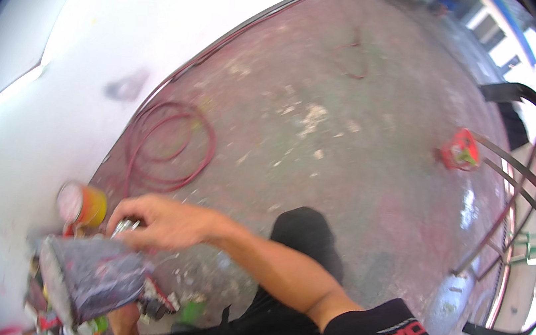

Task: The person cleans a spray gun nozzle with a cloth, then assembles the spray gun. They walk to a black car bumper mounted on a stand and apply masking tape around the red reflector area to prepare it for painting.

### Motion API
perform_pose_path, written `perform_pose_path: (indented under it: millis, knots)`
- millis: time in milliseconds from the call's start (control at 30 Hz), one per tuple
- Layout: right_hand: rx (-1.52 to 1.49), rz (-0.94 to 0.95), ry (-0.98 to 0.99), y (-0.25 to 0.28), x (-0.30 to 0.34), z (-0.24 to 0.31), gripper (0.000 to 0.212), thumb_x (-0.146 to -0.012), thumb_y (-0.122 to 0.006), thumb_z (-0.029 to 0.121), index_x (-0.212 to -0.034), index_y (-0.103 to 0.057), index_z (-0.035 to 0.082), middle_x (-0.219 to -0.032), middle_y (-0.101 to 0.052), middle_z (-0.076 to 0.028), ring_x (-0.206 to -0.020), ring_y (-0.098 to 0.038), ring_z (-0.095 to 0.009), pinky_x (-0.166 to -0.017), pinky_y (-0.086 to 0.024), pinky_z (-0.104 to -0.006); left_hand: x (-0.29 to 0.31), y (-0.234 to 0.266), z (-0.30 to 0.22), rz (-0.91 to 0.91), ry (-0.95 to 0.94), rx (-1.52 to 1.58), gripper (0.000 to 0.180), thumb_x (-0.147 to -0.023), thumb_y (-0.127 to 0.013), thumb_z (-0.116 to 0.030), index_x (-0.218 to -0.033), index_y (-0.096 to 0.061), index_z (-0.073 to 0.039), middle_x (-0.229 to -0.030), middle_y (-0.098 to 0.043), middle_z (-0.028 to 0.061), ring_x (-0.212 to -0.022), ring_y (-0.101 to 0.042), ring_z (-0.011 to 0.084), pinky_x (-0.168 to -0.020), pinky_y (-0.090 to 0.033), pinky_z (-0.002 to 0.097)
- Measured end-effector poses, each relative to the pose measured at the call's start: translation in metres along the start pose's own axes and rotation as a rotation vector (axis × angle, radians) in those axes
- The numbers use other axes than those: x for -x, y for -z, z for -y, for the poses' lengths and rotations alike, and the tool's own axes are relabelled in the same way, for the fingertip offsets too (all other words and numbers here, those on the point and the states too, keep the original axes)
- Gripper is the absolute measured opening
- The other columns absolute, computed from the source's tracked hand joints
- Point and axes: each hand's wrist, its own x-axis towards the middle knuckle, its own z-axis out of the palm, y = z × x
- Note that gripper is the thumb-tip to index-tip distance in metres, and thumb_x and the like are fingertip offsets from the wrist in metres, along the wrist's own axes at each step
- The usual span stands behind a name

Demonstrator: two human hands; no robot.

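Observation:
Reaching across from the lower right, my right hand (164, 222) has its fingers curled round a small silver metal piece (129, 225), mostly covered by the hand. Just below it, a grey, paint-smeared container (97, 274) is tilted, with its pale wide end toward the left. My left hand (124, 319) is against the lower side of this container and supports it, its fingers largely hidden behind it. A yellow-orange can (81, 205) with a pinkish-white lid or top stands beyond my right fingers. Motion blur softens the container and both hands.
Mixed cans and litter (49, 318) crowd the floor below the container. A red hose (173, 146) lies coiled along the white wall (95, 46). On the right are a red bucket (461, 151) and a metal-framed stand (524, 179). My black-clad knee (306, 236) is close by.

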Motion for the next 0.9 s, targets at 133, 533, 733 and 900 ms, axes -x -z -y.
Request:
perform_pose_path:
  millis: [133,533,733,900]
  knots:
    - [0.249,0.034,-0.289,0.012,0.001,0.031,0.064,-0.099,-0.067,0.062,-0.102,-0.071,-0.002,-0.081,-0.068,-0.004,-0.066,-0.060,-0.011,-0.056,-0.046,-0.0309,0.000,-0.025,0.009,0.029,0.032,-0.183,0.036,-0.103,-0.058,-0.037,-0.117,-0.062,-0.004,-0.076,-0.051,0.0038,-0.060,-0.045,0.0165,-0.057,-0.037,0.0332]
    - [-0.123,-0.092,-0.142,0.008,0.009,0.004,0.064,-0.103,-0.058,0.065,-0.107,-0.067,0.002,-0.079,-0.060,0.000,-0.067,-0.053,-0.009,-0.057,-0.044,-0.0300,-0.007,-0.046,0.030,0.078,0.018,-0.308,0.033,-0.094,-0.064,-0.031,-0.113,-0.067,-0.004,-0.086,-0.059,0.0087,-0.074,-0.053,0.0247,-0.070,-0.042,0.0409]
    - [0.284,-0.067,-0.229,0.012,-0.003,0.004,0.062,-0.105,-0.055,0.065,-0.098,-0.068,0.005,-0.076,-0.053,0.002,-0.067,-0.050,-0.008,-0.058,-0.042,-0.0297,-0.001,-0.043,0.044,0.082,0.014,-0.378,0.032,-0.090,-0.067,-0.028,-0.110,-0.070,-0.004,-0.091,-0.063,0.0111,-0.082,-0.057,0.0288,-0.076,-0.044,0.0448]
    - [0.031,-0.071,-0.086,-0.001,0.003,0.008,0.065,-0.105,-0.054,0.065,-0.078,-0.063,0.006,-0.069,-0.047,0.003,-0.066,-0.043,-0.008,-0.056,-0.037,-0.0316,0.007,-0.047,0.055,0.102,-0.001,-0.435,0.031,-0.087,-0.069,-0.026,-0.109,-0.072,-0.004,-0.095,-0.066,0.0132,-0.087,-0.060,0.0321,-0.081,-0.046,0.0480]
